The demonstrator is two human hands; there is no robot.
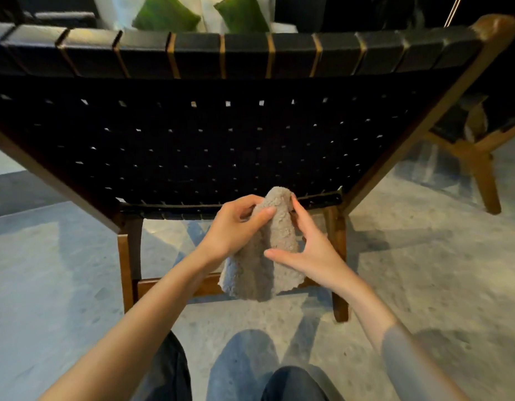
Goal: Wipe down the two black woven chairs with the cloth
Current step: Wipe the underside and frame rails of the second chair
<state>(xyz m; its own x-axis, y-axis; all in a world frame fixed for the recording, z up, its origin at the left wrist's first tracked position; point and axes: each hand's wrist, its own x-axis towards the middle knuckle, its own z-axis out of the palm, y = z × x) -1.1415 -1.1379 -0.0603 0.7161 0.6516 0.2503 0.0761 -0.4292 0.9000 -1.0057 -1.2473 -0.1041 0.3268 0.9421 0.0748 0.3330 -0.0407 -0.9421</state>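
Grey-beige fuzzy cloth (265,256) hangs between my hands, my left hand (236,224) gripping its top and my right hand (311,250) pinching its side. It hangs just before the near chair (192,146), off the weave. I judge both seats still need wiping; the second chair (481,117) stands beyond, to the right.

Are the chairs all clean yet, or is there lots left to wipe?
Done: nothing I can tell; the dark weave shows no wiped patch. In hand: the left hand and right hand hold the cloth at the front edge of the near chair. Left: likely this chair and the second chair on the right.
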